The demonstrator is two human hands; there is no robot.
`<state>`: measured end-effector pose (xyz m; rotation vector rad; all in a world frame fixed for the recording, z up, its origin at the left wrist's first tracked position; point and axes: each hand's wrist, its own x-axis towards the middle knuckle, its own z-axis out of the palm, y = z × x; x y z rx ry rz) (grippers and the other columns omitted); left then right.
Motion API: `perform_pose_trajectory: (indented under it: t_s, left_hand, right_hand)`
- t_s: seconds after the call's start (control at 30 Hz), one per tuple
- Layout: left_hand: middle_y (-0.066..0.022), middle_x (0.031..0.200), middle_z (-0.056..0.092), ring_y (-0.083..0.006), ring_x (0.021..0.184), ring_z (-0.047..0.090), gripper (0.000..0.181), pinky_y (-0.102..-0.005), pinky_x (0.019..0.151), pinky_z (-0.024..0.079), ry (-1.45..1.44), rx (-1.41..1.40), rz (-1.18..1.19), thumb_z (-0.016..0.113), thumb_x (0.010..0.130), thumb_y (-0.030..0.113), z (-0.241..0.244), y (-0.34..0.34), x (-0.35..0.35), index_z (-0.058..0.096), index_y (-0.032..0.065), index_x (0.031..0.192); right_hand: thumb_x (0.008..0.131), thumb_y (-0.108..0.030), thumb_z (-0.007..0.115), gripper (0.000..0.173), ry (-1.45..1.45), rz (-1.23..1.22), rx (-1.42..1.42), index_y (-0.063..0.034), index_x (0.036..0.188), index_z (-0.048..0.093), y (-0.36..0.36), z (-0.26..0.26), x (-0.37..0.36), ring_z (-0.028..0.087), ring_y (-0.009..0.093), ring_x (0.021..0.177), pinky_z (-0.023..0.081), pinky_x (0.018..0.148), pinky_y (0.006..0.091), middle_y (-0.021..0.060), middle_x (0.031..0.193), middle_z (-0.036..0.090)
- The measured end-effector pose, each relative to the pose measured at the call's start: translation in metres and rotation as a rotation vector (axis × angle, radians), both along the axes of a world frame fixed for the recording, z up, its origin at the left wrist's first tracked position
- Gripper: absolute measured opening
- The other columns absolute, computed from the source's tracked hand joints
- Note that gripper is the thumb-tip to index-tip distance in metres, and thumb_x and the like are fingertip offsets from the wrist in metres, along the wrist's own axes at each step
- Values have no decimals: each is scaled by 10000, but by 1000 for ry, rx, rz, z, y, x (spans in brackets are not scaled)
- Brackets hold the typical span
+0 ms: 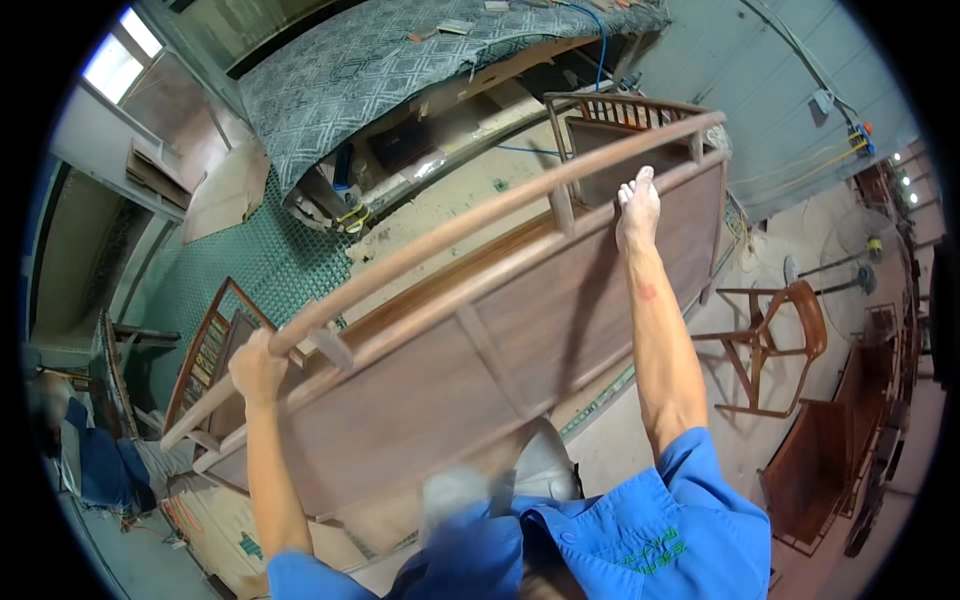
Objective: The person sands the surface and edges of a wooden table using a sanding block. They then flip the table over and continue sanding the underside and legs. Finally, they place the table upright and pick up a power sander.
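A long wooden sofa frame slants across the middle, with a panelled back (412, 405) towards me and slatted end parts beyond. My left hand (259, 367) is wrapped around its round top rail (480, 214), near the left end. Towards the right end, my right hand (639, 210) grips the lower rail (435, 307), which runs along the panel's upper edge. Its fingers are partly hidden behind the rail, and pale dust coats the hand. Short posts (561, 210) join the two rails.
A workbench (360, 82) draped in patterned grey fabric stands beyond the frame. Green ribbed matting (277, 262) covers floor at left, where a person (109, 457) in blue is close to the frame's end. Right are a wooden chair (806, 322), a fan (862, 247) and wooden cabinets (810, 457).
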<state>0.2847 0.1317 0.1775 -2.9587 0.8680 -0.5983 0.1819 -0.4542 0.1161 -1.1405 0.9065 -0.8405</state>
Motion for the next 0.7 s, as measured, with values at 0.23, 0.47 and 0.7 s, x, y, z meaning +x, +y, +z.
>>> perform_pose_trajectory:
  t_s: [0.23,0.47,0.7]
  left_hand:
    - [-94,670,525,-326,578,520,214,-428,524,402,39,11,11,685,565,60,-7,17,-56,518,98,692]
    - [-77,626,471,-291,567,492,275,-400,531,381,33,-7,81,733,732,123,-17,3,-107,469,92,659]
    - [-110,700,477,-296,725,514,253,-406,702,395,70,-74,168,708,785,119,-14,-5,-141,485,51,685]
  right_hand:
    - [936,-238,609,514,-287,-279,288,61,1201,286,14,12,18,594,288,699,545,518,398,180,926,511]
    - [953,-227,558,231,-267,-125,493,-90,862,397,-7,-5,-41,418,134,522,379,464,271,13,635,403]
    - [928,-192,528,315,-178,-122,502,-132,660,372,9,-10,-71,375,127,490,362,475,273,-9,578,364]
